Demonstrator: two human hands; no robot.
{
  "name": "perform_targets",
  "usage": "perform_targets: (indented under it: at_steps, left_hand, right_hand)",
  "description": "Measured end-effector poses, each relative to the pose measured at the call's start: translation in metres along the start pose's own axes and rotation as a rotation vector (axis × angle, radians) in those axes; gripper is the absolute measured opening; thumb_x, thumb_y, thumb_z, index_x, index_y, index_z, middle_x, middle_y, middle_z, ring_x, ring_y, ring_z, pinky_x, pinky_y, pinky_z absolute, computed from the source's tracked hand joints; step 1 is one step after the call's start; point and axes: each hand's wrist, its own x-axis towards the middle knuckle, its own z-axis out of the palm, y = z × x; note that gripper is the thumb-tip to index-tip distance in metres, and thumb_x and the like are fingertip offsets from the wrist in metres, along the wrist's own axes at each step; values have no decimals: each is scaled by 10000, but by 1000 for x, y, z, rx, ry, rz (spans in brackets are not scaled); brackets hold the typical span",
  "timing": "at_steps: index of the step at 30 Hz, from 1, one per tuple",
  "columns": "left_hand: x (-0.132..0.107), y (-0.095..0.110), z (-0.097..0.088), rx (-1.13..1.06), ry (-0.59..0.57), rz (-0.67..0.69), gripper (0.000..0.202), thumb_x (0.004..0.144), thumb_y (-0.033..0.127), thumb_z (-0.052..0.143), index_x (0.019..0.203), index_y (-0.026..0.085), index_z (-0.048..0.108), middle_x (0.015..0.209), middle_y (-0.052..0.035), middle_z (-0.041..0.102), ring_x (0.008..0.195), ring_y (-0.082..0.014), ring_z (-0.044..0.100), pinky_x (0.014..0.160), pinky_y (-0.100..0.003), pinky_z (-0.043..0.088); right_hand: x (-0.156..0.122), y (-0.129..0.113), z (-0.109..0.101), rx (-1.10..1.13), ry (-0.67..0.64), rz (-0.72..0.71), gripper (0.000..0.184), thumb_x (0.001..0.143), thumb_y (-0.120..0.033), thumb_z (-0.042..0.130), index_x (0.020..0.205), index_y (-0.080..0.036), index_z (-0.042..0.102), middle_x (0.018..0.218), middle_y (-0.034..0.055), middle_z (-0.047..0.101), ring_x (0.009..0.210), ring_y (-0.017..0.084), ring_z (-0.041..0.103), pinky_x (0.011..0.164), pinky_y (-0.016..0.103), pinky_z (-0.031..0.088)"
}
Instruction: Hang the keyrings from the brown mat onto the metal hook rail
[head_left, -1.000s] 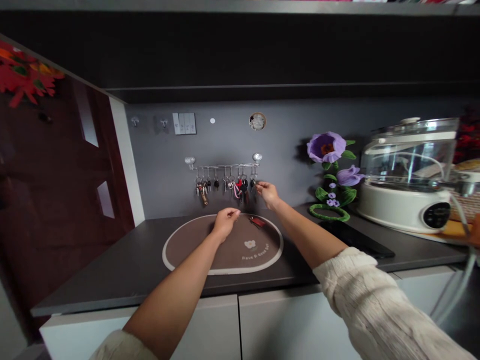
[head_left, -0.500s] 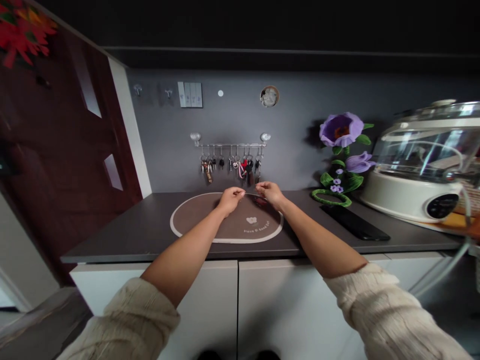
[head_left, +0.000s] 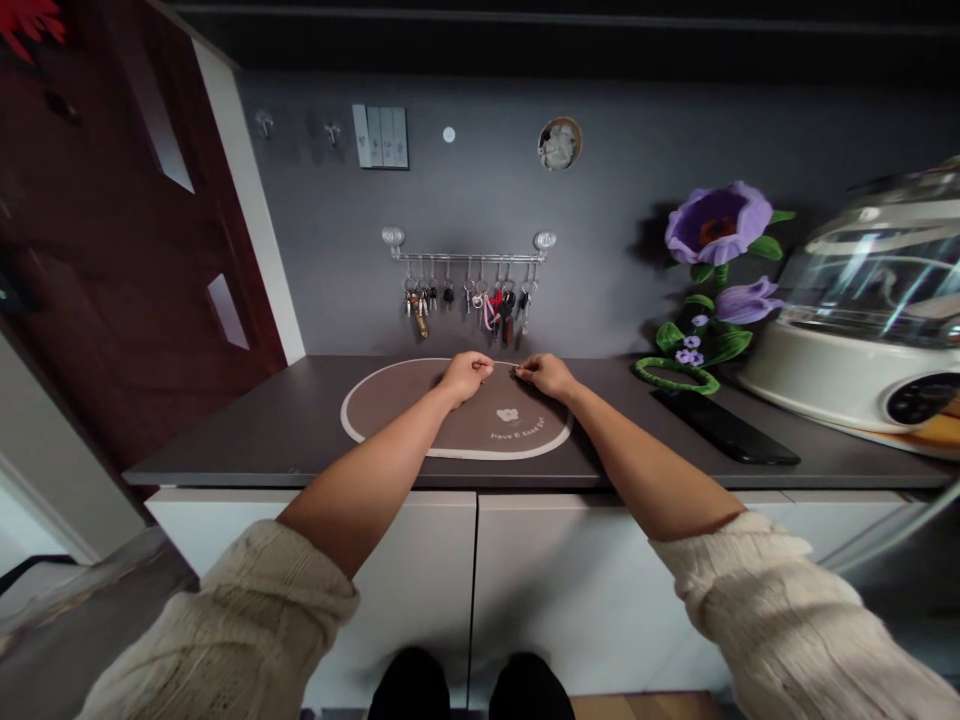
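Back wall (head_left: 600, 250): plain dark grey, with a clear rail (head_left: 465, 258) on it and a row of key bunches (head_left: 508, 300) dangling off its hooks.

Surface (head_left: 247, 420): dark counter with a brown oval mat (head_left: 405, 410) on it, pale rim, flower print. Both hands are over the mat's far part, near each other but not touching.

Right hand (head_left: 547, 374): fingertips drawn in tight, looks like they're pinching a small dark bit (head_left: 515, 371) just over or on the mat. Too tiny to say what it is, and I can't tell if it's touching the mat.

Left hand (head_left: 466, 378): fingers curled in toward the thumb, hardly any gap. Can't tell if anything's in there, tbh.

Slip risk: something that small could squirt out of a fingertip pinch, since there isn't much to grip.

Rail risk: key bunches hang close together, so a raised knuckle could snag a ring or set them swinging. A hard tug might stress the end mount (head_left: 544, 240) too.

Mat risk: leaning on it could make it slide, if the underside doesn't grip.
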Motion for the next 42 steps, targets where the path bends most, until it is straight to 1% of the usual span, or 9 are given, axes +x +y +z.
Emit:
perform_targets:
  at_steps: [3,7,12,17,21,24,31,37,42]
  left_hand:
    - [0,0,0,13,-8,-3,104,666,90,542,739,104,614,614,-6,556,550,-71,454,607,-219,378]
    - [1,-1,0,18,-14,-15,102,659,91,555,737,109,616,613,-5,562,553,-73,457,624,-225,382]
    - [0,-1,0,12,-4,-15,98,657,106,564,738,112,618,633,-12,576,564,-77,463,630,-229,385]
    - [-2,2,0,39,12,-4,101,661,107,555,744,107,613,635,-14,573,570,-79,463,615,-223,380]
    - [-2,2,0,40,19,2,104,664,121,551,747,110,612,614,-4,558,554,-77,449,597,-219,372]
    - [-1,2,0,31,21,8,109,671,134,543,752,109,611,602,-1,545,539,-76,440,571,-217,363]
    - [1,1,0,2,35,28,135,677,175,545,777,117,614,598,-1,546,534,-76,448,568,-216,368]
    - [1,1,-1,-46,33,41,183,677,232,553,811,123,612,618,-6,559,531,-73,460,550,-213,374]
    - [0,3,1,-79,45,15,193,676,240,550,815,119,607,624,-16,562,544,-80,476,503,-197,359]
  right_hand:
    - [-1,-2,1,-25,-3,8,168,681,-272,555,710,-147,663,618,25,611,540,95,489,515,196,337]
    - [2,-2,3,-10,-12,13,169,667,-275,557,700,-140,652,574,14,588,506,85,471,502,194,335]
    - [4,-1,6,73,-28,6,173,651,-295,562,663,-135,629,494,-8,538,466,72,437,474,189,324]
    - [3,-4,5,163,-38,-6,185,644,-307,558,671,-131,610,493,-20,514,449,62,413,453,183,313]
    - [3,-7,4,272,4,-41,164,647,-276,547,706,-134,604,545,-17,543,480,59,432,480,177,336]
    - [3,-9,2,369,32,-38,155,634,-270,562,703,-137,600,568,-13,561,496,62,446,497,180,354]
    - [2,-13,0,643,18,-6,144,590,-251,619,669,-132,602,573,-7,582,489,60,461,507,191,382]
    - [0,-15,-8,866,16,65,169,532,-236,684,646,-133,614,636,8,611,583,80,539,605,217,437]
    - [-5,-19,-13,1035,1,133,200,502,-229,721,648,-141,616,643,1,615,604,78,555,633,226,450]
